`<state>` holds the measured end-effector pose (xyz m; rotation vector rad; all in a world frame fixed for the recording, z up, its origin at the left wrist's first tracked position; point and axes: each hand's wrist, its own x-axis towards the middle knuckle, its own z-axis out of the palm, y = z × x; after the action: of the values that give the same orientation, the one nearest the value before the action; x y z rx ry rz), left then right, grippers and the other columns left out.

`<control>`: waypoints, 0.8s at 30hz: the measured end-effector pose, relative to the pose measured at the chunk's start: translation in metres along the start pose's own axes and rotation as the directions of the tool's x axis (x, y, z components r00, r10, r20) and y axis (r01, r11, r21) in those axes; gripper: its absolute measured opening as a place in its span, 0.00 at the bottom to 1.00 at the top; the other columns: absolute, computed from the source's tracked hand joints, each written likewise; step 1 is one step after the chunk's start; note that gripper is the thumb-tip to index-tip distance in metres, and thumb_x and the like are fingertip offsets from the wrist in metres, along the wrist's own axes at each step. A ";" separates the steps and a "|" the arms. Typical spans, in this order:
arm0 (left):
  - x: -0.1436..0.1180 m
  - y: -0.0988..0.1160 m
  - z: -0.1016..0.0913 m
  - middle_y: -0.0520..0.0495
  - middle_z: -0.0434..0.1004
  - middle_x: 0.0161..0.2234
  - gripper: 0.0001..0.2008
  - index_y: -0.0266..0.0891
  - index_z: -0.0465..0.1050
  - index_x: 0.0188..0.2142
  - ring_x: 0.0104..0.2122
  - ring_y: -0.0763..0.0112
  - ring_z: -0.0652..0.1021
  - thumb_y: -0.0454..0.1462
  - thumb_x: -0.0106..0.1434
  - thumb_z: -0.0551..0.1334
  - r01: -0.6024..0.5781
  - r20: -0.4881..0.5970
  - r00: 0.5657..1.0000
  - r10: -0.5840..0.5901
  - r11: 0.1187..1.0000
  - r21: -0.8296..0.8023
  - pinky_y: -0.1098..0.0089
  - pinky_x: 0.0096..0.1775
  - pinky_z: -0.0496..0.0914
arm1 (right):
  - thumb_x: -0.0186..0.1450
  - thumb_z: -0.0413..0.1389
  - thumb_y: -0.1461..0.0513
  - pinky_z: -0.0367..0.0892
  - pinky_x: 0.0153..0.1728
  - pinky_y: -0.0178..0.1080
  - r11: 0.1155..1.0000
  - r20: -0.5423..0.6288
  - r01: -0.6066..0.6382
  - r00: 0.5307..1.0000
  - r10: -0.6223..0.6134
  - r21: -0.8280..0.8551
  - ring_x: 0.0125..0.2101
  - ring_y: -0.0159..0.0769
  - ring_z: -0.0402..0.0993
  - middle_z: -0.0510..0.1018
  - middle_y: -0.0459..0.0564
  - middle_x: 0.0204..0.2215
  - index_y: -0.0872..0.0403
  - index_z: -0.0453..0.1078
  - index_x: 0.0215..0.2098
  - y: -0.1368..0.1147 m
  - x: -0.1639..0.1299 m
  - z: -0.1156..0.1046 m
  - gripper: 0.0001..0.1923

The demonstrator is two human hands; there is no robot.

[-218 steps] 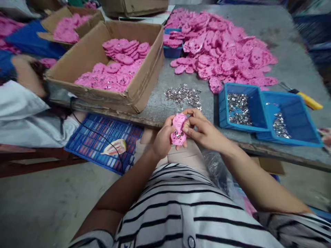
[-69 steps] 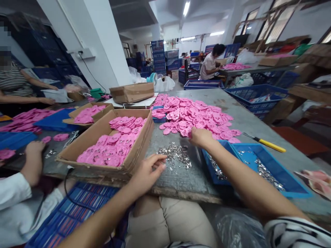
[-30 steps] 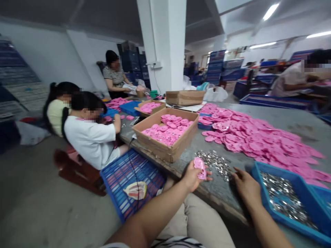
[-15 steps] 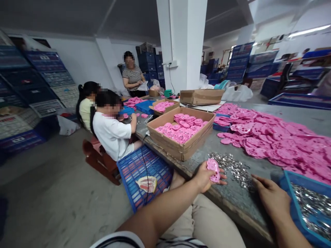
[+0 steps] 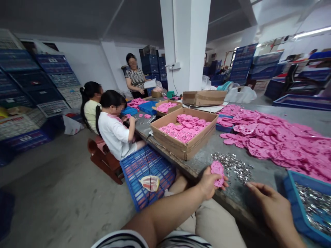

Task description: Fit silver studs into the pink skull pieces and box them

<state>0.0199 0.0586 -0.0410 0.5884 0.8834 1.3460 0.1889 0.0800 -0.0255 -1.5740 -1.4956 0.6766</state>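
Left hand (image 5: 208, 182) still grips pink part (image 5: 217, 169) | right hand (image 5: 271, 203) open, nearer metal pieces (image 5: 234, 167)

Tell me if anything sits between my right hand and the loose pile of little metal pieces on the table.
Nothing visible does. The right hand rests open on the table edge, its fingertips just short of the metal pieces; only bare tabletop lies between.
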 end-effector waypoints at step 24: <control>-0.068 -0.011 -0.005 0.58 0.69 0.22 0.13 0.38 0.67 0.33 0.18 0.81 0.68 0.28 0.47 0.66 -0.056 -0.088 0.989 0.118 0.852 0.520 0.80 0.20 0.63 | 0.44 0.64 0.40 0.69 0.29 0.40 0.969 0.435 -0.034 0.897 -0.077 0.243 0.23 0.41 0.72 0.78 0.53 0.19 0.51 0.74 0.16 -0.036 -0.067 0.006 0.24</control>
<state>0.0227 -0.0107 -0.0390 0.9820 1.3478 1.2293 0.1552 0.0137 -0.0084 -1.2613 -1.6713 1.2221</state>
